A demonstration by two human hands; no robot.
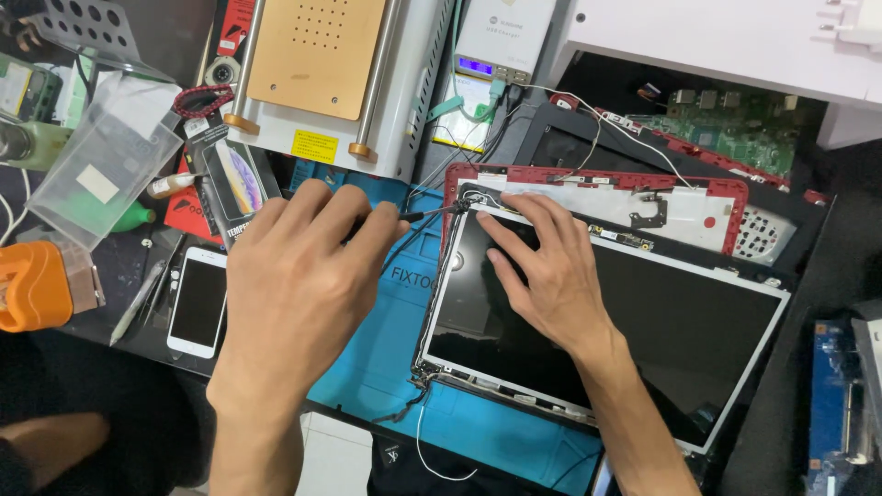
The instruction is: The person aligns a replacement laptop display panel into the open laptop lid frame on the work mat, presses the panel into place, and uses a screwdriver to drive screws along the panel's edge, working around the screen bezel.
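Observation:
My left hand (294,285) is closed around a thin black screwdriver (424,215) whose tip points at the top left corner of a bare laptop screen panel (661,321). My right hand (542,271) lies flat on the dark glass near that same corner, fingers spread and pressing down. The panel rests tilted inside a red laptop lid (726,197), with thin cables trailing from its lower left corner. Both sit on a blue work mat (386,367).
A white phone (197,303) lies face up left of my hand, beside tweezers and an orange tool (37,285). A white machine with a gold plate (317,55) stands at the back. A green circuit board (735,133) lies behind the lid, another blue board (831,404) at right.

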